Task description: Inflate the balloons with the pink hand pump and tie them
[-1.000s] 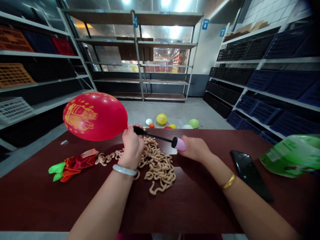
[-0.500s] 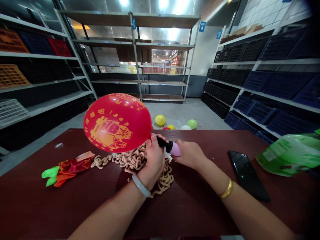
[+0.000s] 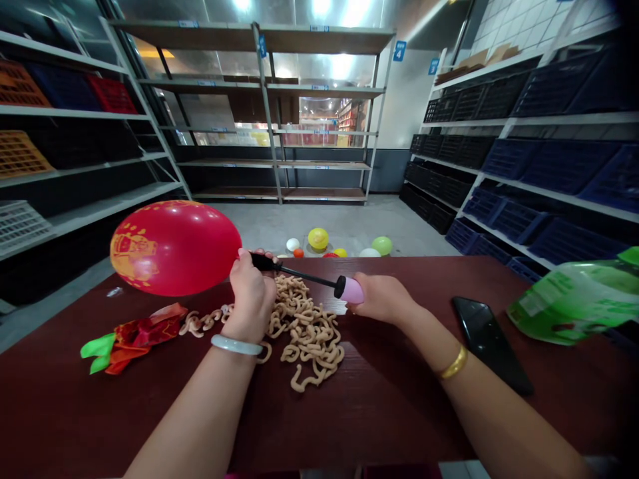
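My left hand (image 3: 251,295) is closed around the black barrel of a small hand pump (image 3: 299,273), where the neck of an inflated red balloon (image 3: 174,247) with yellow print sits on its nozzle. The balloon sticks out to the left above the dark red table (image 3: 379,412). My right hand (image 3: 382,299) grips the pump's pink handle (image 3: 352,290), and the thin black rod shows pulled out between the two hands. A heap of tan curly strands (image 3: 304,329) lies on the table under the pump.
Flat uninflated balloons, red and green (image 3: 130,336), lie at the left. A black phone (image 3: 490,344) and a green plastic bag (image 3: 574,303) are at the right. Several inflated balloons (image 3: 319,238) rest on the floor beyond the table. Shelving with crates lines both sides.
Half a second ago the pump was pushed in with my hands close together. Now the handle is drawn out to the right, and my left hand and the balloon have swung back left.
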`<control>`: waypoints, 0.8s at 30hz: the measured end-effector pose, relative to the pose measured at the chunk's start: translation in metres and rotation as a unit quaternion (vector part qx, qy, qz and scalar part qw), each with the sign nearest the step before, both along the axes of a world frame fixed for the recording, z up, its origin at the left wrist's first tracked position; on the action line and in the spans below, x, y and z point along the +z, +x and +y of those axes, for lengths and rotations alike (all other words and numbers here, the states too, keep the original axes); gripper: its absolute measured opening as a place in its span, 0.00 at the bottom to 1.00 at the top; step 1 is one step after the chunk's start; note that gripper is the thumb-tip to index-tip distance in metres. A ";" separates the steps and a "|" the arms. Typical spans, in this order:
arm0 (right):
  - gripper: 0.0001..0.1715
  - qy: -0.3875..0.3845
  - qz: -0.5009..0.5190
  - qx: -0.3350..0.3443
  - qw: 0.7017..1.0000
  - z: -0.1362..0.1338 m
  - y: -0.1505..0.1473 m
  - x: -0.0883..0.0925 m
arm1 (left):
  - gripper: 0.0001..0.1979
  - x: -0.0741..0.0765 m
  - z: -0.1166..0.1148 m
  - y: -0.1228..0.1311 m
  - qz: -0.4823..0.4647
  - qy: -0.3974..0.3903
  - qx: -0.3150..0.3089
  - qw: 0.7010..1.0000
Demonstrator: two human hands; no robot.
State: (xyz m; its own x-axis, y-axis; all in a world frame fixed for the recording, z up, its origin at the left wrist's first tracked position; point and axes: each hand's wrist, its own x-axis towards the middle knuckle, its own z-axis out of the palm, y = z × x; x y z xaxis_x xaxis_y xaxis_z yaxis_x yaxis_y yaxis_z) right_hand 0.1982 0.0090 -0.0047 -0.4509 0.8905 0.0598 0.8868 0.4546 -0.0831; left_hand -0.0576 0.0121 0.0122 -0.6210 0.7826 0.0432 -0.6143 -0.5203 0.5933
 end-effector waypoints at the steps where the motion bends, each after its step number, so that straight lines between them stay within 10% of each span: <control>1: 0.22 0.005 -0.004 0.002 1.000 0.000 0.001 0.001 | 0.10 -0.002 0.000 0.004 0.002 0.004 -0.001 1.000; 12: 0.22 -0.002 0.017 0.022 1.000 -0.017 -0.015 0.001 | 0.15 -0.035 -0.026 0.100 -0.001 -0.008 -0.100 0.995; 24: 0.23 0.001 0.005 0.009 1.000 0.003 0.001 0.001 | 0.08 -0.002 -0.002 0.015 0.006 -0.011 -0.002 1.000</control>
State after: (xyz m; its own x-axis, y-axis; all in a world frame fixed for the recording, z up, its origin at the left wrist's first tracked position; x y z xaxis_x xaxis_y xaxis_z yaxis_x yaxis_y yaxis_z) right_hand 0.1996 0.0115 -0.0041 -0.4661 0.8822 0.0663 0.8777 0.4705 -0.0907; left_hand -0.0431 0.0099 0.0102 -0.6180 0.7855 0.0330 -0.6090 -0.5049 0.6117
